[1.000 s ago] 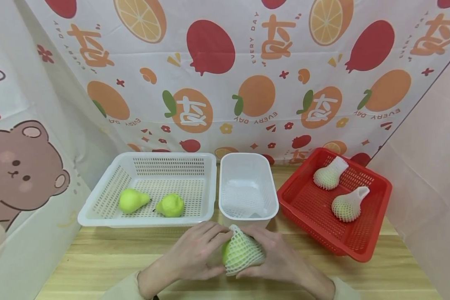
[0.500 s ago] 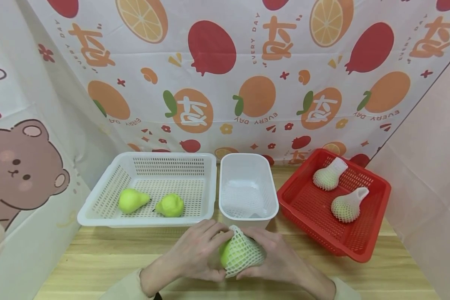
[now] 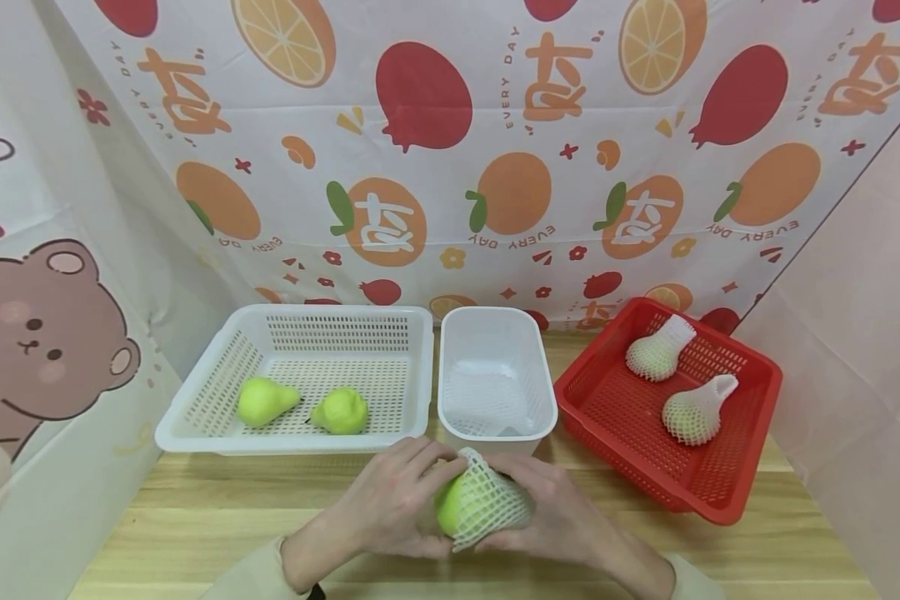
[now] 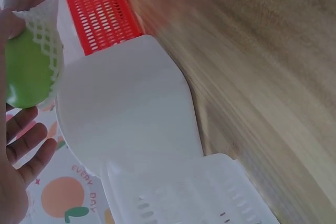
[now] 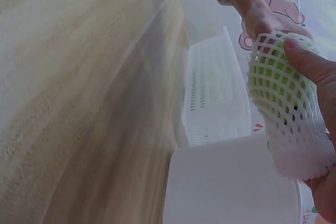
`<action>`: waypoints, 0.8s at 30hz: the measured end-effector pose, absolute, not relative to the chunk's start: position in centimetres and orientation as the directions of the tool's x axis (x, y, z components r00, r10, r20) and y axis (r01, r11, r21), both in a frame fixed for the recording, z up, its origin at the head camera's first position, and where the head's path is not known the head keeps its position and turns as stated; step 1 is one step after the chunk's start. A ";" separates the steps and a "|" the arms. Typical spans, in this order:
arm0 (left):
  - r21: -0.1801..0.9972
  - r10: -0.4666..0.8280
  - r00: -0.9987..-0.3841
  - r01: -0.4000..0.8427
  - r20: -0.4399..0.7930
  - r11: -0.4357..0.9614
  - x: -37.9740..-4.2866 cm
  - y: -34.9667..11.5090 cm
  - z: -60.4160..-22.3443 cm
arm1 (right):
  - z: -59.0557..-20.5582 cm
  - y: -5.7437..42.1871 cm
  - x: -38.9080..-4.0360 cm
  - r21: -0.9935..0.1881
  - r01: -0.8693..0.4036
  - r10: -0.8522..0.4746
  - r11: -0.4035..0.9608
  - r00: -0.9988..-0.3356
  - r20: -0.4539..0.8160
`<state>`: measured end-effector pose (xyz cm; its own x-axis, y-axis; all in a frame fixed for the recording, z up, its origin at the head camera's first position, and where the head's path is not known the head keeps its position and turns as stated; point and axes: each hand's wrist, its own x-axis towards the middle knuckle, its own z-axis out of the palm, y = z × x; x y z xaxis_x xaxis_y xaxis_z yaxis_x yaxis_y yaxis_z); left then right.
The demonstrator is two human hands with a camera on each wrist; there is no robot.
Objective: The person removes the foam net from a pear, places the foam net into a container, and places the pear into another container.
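A green pear (image 3: 447, 510) sits partly inside a white foam net sleeve (image 3: 492, 502), held between both hands over the front of the table. My left hand (image 3: 393, 500) grips the pear's bare left end, thumb and fingers to either side of it; the left wrist view shows this green end (image 4: 26, 72) uncovered. My right hand (image 3: 562, 510) holds the netted side from the right. In the right wrist view its thumb lies on the mesh (image 5: 278, 87), and the sleeve's narrow tail hangs toward the palm.
A white perforated basket (image 3: 345, 314) with two bare pears (image 3: 264, 402) stands at back left. Behind the hands is a deep white bin (image 3: 495, 367). To the right, a red basket (image 3: 615, 417) holds two netted pears (image 3: 692, 412). A printed curtain (image 3: 450, 208) hangs behind.
The pear has shifted slightly left, and a little more of its bare green end shows beyond the net's edge. Both hands stay almost in place, still holding it.
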<state>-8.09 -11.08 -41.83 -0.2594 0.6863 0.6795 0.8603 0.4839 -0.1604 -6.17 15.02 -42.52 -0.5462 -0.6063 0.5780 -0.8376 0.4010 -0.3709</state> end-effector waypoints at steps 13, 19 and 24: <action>-0.178 0.685 -0.261 0.847 0.680 0.500 -8.6 -13.0 -40.5 | -42.0 16.0 -6.4 -0.367 -0.837 -0.598 0.405 -0.547 0.586; -0.181 0.678 -0.277 0.833 0.680 0.522 -9.2 -14.5 -39.4 | -41.6 16.6 -6.4 -0.365 -0.814 -0.570 0.452 -0.579 0.583; -0.171 0.668 -0.307 0.818 0.678 0.549 -10.2 -16.4 -38.7 | -41.1 17.5 -6.2 -0.337 -0.807 -0.565 0.486 -0.584 0.583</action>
<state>-10.25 -16.41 -38.66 -0.3067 0.6680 0.6780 0.8181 0.5491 -0.1709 -6.23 17.54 -41.12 -0.5837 -0.5651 0.5830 -0.8067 0.4857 -0.3367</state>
